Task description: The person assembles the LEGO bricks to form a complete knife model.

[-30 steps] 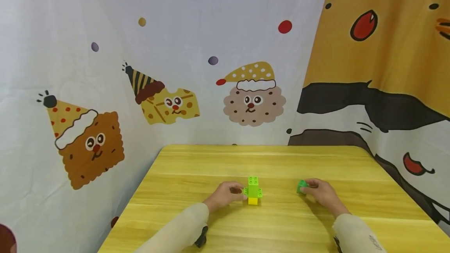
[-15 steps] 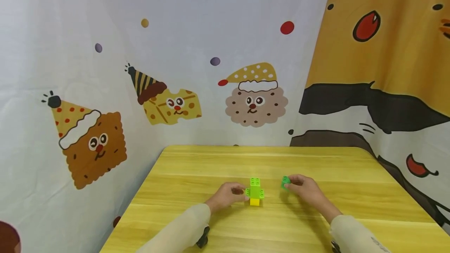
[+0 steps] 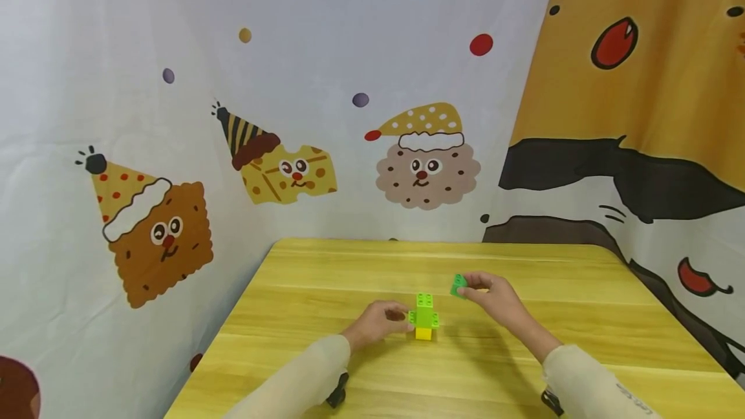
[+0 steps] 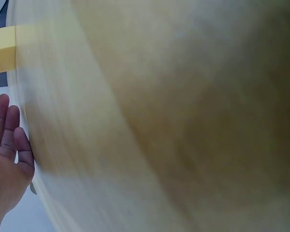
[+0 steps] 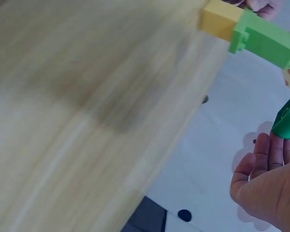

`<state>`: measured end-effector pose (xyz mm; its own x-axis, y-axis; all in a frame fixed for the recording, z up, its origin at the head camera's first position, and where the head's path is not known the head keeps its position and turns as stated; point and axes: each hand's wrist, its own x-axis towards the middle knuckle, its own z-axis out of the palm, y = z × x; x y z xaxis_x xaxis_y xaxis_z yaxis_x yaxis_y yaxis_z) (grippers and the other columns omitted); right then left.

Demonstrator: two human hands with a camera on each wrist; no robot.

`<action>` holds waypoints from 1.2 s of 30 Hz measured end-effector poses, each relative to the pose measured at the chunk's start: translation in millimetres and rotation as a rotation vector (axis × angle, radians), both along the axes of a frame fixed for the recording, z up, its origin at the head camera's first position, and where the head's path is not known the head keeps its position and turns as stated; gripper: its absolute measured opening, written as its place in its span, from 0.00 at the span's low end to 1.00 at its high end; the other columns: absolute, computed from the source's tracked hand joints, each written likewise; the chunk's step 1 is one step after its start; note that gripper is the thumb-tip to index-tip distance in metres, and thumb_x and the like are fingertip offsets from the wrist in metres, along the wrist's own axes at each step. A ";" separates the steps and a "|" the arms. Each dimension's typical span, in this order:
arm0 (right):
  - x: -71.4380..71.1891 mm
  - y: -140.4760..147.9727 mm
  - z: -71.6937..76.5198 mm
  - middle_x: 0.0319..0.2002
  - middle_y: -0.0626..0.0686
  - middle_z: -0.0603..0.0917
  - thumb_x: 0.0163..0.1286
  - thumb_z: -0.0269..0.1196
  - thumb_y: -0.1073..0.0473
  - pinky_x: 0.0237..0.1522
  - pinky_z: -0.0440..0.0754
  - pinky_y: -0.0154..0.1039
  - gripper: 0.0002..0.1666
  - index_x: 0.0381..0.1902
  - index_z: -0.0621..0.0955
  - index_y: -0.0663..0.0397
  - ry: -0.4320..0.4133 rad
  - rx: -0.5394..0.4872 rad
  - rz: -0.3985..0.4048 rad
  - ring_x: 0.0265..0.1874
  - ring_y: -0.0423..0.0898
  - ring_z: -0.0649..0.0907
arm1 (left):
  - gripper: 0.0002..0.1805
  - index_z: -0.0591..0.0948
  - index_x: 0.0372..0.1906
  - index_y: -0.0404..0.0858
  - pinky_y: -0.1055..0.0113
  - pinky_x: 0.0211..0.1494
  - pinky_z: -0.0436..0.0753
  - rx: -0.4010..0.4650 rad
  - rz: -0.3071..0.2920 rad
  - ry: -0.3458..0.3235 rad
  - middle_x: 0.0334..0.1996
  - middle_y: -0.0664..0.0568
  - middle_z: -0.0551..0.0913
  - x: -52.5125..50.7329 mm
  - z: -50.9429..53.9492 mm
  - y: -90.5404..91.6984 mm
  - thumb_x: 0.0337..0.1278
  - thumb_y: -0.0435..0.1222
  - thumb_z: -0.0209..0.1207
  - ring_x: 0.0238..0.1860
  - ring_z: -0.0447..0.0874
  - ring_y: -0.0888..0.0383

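A small stack of toy building bricks (image 3: 424, 310) stands on the wooden table, a yellow brick (image 5: 223, 19) at its bottom and light green bricks above, one jutting out at both sides. My left hand (image 3: 375, 324) pinches the stack's left end between thumb and forefinger. In the left wrist view the other fingers of my left hand (image 4: 9, 159) show, near the yellow brick (image 4: 2, 50). My right hand (image 3: 495, 296) pinches a dark green brick (image 3: 458, 285) in the air, up and to the right of the stack. In the right wrist view the dark green brick (image 5: 287, 118) sits at the fingertips.
The wooden table (image 3: 326, 270) has rounded far corners. Behind it hangs a pale curtain (image 3: 302, 70) with printed cartoon figures, meeting an orange and black printed part at the right.
My right hand has carried the dark green brick leftward and raised it off the table, closer to the stack. The left hand and the stack have stayed nearly still.
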<state>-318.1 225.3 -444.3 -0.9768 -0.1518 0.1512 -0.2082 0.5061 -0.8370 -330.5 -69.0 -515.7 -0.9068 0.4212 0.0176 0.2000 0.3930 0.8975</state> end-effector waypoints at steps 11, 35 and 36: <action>1.8 -16.4 16.3 0.48 0.54 0.84 0.67 0.68 0.45 0.40 0.80 0.40 0.31 0.59 0.79 0.61 0.035 -0.017 0.048 0.41 0.47 0.80 | 0.22 0.84 0.55 0.47 0.60 0.49 0.79 0.002 -0.007 0.010 0.44 0.60 0.82 -3.3 -4.1 -0.4 0.56 0.48 0.70 0.45 0.78 0.60; 1.9 -48.8 13.9 0.44 0.53 0.85 0.66 0.70 0.54 0.44 0.83 0.48 0.23 0.56 0.82 0.59 0.035 -0.098 0.167 0.39 0.49 0.84 | 0.21 0.84 0.54 0.47 0.59 0.48 0.79 0.013 -0.014 -0.005 0.45 0.58 0.82 -1.7 -0.8 0.1 0.57 0.47 0.70 0.46 0.78 0.58; 2.1 -49.7 13.4 0.45 0.53 0.85 0.66 0.69 0.54 0.44 0.83 0.49 0.23 0.56 0.82 0.60 0.034 -0.106 0.174 0.39 0.49 0.84 | 0.21 0.84 0.54 0.47 0.58 0.48 0.79 0.009 -0.012 -0.004 0.45 0.57 0.82 -1.8 -0.9 0.1 0.57 0.48 0.70 0.46 0.78 0.58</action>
